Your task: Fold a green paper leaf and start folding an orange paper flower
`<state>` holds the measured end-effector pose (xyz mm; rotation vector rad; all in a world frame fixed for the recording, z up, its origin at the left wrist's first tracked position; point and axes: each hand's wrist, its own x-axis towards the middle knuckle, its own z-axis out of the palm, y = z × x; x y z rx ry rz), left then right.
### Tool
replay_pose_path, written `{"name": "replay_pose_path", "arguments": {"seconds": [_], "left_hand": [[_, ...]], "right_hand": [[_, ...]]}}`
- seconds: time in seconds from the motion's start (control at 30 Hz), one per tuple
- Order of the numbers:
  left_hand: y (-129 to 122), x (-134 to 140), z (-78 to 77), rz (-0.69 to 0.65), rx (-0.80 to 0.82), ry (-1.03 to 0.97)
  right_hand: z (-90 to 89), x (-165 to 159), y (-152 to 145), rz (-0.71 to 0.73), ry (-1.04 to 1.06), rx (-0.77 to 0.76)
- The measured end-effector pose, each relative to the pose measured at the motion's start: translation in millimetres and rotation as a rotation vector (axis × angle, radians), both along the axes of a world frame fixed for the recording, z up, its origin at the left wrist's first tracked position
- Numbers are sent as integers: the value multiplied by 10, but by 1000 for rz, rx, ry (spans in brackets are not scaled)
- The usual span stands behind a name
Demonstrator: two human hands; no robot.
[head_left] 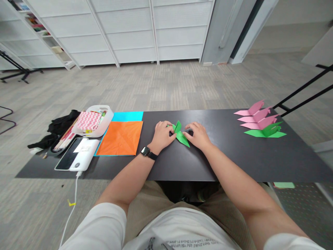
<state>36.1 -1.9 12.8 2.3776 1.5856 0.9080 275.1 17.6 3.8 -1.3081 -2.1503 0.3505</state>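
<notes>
A green folded-paper origami bird [179, 132] lies on the dark table in front of me, with one flap standing up and a pointed end towards me. My left hand [163, 133], with a black watch on its wrist, holds its left side between thumb and curled fingers. On the other side, the thumb and bent fingers of my right hand [197, 134] close on the paper's right edge. The fingers partly hide the bird's two sides.
At the right stand several pink origami birds [257, 116] and a green one [266, 131]. Orange paper [121, 139] lies over blue paper [128, 116] on the left. Beyond are a white basket [104, 126], a corded white device [84, 154], a phone [69, 154] and black cloth [63, 123].
</notes>
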Motion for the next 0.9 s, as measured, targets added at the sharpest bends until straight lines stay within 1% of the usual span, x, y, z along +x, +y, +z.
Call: {"name": "replay_pose_path", "arguments": {"seconds": [0.07,0.13,0.27,0.4,0.47,0.53,0.63,0.73,0.8,0.9], "left_hand": [[-16,15,13,29,27,19],[-37,37,17,20,26,46],[-77,80,10,-89,-15,81],[-95,86,44,-186,-44,57],[-90,72,84,-195,-42,9],[-77,52,124,-160,-28,-83],[-51,24,156,-93,-30,-260],[-31,18,148,-122,-79,-387],[-29,27,136,-153,-103,-432],[-38,46,131,-163,-132,-474]], "right_hand": [[24,-10,-15,34,14,1],[48,-29,-38,85,-1,-10],[62,-57,-69,114,-41,-22],[20,-29,-34,60,-39,-8],[0,-9,-5,25,-15,-5],[-2,4,17,14,37,-8],[36,1,20,67,144,-16],[100,-19,-4,130,228,-20],[136,-31,-23,146,256,-25],[167,-38,-45,151,277,-31]]}}
